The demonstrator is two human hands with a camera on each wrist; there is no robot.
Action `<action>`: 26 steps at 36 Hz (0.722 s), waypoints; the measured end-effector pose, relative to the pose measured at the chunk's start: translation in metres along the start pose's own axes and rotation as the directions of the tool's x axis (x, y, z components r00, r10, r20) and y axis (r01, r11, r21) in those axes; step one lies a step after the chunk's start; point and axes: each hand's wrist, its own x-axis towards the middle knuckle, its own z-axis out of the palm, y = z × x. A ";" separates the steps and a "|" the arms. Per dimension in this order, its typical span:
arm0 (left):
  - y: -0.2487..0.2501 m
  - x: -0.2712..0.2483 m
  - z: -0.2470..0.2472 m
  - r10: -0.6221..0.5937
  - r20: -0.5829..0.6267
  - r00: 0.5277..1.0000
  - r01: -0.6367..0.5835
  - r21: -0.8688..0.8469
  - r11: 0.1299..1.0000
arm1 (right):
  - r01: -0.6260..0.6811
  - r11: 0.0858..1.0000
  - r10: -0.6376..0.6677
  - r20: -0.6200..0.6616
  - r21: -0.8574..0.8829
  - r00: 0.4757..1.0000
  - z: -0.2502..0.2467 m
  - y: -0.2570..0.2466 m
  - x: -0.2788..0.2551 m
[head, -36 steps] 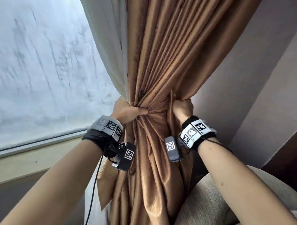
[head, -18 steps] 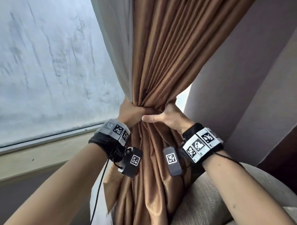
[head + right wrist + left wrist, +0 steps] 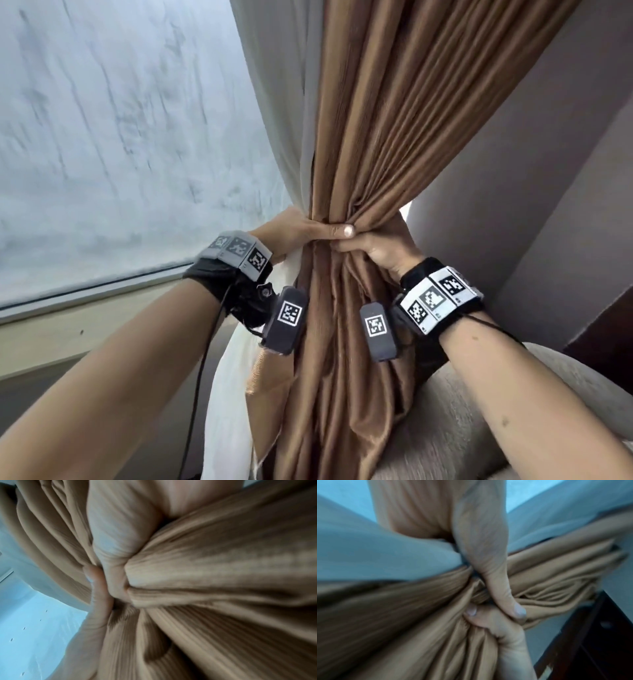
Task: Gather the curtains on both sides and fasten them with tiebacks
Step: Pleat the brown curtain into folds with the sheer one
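1. Curtain first: the brown curtain (image 3: 363, 144) hangs beside the window (image 3: 120, 137), bunched tight at a waist level with my wrists, and it fans out above and below that pinch.
2. My left hand (image 3: 301, 228) wraps the waist from the window side, thumb laid across the front folds, clenched on the cloth.
3. My right hand (image 3: 383, 245) grasps the same waist from the wall side, directly under the left thumb; the two hands touch.
4. From the left wrist view, both thumbs press into the gathered folds, one over the other, though the picture is blurred.
5. A pale sheer lining (image 3: 284, 102) runs along the window edge of the brown cloth and is caught in the same bunch.
6. I cannot pick out a tieback in any view.
7. An upholstered chair (image 3: 452, 428) sits below my right forearm, against the curtain's lower folds.
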 end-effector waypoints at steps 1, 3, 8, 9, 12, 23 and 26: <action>-0.001 0.004 0.001 0.030 -0.029 0.999 -0.029 0.020 0.999 | -0.022 1.000 0.022 -0.004 0.009 1.000 -0.003 0.002 0.001; 0.000 0.010 0.007 0.085 -0.041 0.996 -0.081 0.090 0.993 | -0.058 0.998 0.058 0.023 0.017 0.998 -0.011 0.005 0.004; 0.004 0.029 0.019 0.143 -0.095 0.985 -0.110 0.285 0.952 | -0.155 0.987 0.151 0.090 0.038 0.984 -0.031 0.020 0.007; 0.004 0.032 0.020 0.152 -0.138 0.979 -0.098 0.338 0.936 | -0.165 0.985 0.160 0.096 0.049 0.982 -0.033 0.021 0.006; 0.001 0.040 0.022 0.099 -0.049 0.994 -0.083 0.260 0.962 | -0.150 0.987 0.144 0.098 0.054 0.985 -0.042 0.022 0.003; -0.003 0.051 0.029 0.124 -0.192 0.973 -0.115 0.056 0.992 | -0.172 0.985 0.171 0.099 0.006 0.980 -0.032 0.028 0.013; -0.010 0.057 0.030 0.159 -0.317 0.935 -0.153 0.043 0.987 | -0.085 0.991 0.082 -0.040 -0.103 0.996 -0.025 0.032 0.014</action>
